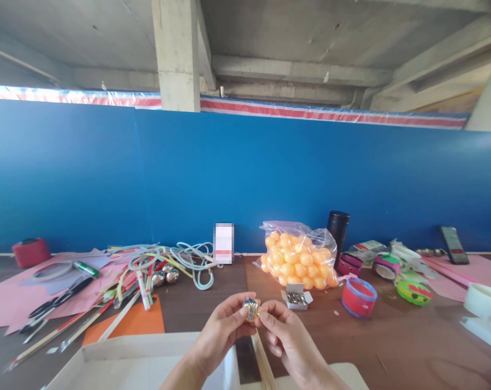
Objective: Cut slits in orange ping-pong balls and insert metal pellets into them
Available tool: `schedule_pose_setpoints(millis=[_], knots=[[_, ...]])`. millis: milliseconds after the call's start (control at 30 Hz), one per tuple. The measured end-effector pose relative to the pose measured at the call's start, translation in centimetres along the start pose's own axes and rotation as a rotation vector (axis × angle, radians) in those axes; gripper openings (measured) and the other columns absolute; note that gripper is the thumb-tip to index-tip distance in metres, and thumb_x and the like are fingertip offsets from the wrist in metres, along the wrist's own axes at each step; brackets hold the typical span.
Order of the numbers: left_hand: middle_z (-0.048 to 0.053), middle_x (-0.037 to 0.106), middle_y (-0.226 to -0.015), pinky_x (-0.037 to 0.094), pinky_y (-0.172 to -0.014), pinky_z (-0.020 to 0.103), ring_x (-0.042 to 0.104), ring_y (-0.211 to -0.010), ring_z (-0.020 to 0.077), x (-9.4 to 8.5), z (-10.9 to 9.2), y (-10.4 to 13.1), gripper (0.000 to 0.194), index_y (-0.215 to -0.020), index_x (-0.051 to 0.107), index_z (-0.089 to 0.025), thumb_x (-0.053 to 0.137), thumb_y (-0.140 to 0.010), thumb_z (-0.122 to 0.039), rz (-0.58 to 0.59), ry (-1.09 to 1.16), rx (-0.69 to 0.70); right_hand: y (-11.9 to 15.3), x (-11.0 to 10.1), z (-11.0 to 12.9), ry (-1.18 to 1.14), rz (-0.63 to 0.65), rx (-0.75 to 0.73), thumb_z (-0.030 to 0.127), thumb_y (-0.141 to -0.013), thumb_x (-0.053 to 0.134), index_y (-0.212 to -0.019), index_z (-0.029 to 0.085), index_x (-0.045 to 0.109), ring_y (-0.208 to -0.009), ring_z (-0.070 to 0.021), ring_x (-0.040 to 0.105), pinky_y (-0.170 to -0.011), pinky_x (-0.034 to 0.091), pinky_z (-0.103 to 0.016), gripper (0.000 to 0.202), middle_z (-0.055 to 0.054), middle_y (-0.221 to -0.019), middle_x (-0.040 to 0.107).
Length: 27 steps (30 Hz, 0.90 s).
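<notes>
A shiny silver ball (251,309) sits in the fingers of my left hand (226,324), held up above the table's front part. The thumb and fingertips of my right hand (284,330) are pinched together against the ball's right side; whatever they grip is too small to make out. Just beyond my right hand is an open little white box (297,299) of small metal pieces. A bundle of thin pale sticks (263,360) lies under both hands.
A white tray (148,352) stands at front left. Behind lie several silver balls (172,274), coiled tubing (196,260), scissors (62,298) and a phone (224,244). A clear bag of orange balls (296,260), black cylinder (338,233) and tape rolls (359,298) are right.
</notes>
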<state>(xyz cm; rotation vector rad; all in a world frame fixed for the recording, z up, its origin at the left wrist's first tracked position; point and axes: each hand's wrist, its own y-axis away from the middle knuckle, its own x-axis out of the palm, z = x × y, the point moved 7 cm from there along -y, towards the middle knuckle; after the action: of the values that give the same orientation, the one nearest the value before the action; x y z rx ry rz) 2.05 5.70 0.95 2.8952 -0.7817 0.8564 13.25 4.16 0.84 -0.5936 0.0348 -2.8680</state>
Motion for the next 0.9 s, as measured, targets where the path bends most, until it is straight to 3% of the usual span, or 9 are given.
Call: schedule_pose_setpoints(millis=[500,733,900], knots=[[0.012,0.061,-0.099,0.044,-0.076,0.033,0.058,-0.080,0.0162,-0.15,0.12,-0.06,0.033,-0.108,0.061,-0.014,0.059,-0.077,-0.025,-0.024,-0.025,-0.002,-0.08,-0.56,-0.16,0.084,-0.027,-0.011,0.036,-0.076,0.066,-0.073,0.016,0.055,-0.042,-0.0026,0.031,-0.035,0.021,-0.015,0.023,0.002,-0.069,0.057],[0.014,0.062,-0.102,0.044,-0.076,0.035,0.059,-0.078,0.0173,-0.20,0.11,-0.15,0.038,-0.108,0.062,-0.014,0.063,-0.074,-0.030,-0.044,-0.033,0.007,-0.28,-0.84,-0.92,0.083,-0.044,-0.019,0.037,-0.077,0.065,-0.072,0.017,0.055,-0.038,-0.0029,0.032,-0.035,0.023,-0.015,0.023,0.007,-0.052,0.045],[0.014,0.062,-0.098,0.044,-0.076,0.036,0.060,-0.078,0.0182,-0.06,0.06,-0.16,0.038,-0.110,0.061,-0.013,0.061,-0.076,-0.030,-0.036,-0.035,0.012,-0.27,-0.33,-0.77,0.013,-0.044,-0.031,0.037,-0.077,0.065,-0.068,0.016,0.055,-0.038,-0.0034,0.038,-0.038,0.029,-0.016,0.025,0.006,-0.051,0.046]])
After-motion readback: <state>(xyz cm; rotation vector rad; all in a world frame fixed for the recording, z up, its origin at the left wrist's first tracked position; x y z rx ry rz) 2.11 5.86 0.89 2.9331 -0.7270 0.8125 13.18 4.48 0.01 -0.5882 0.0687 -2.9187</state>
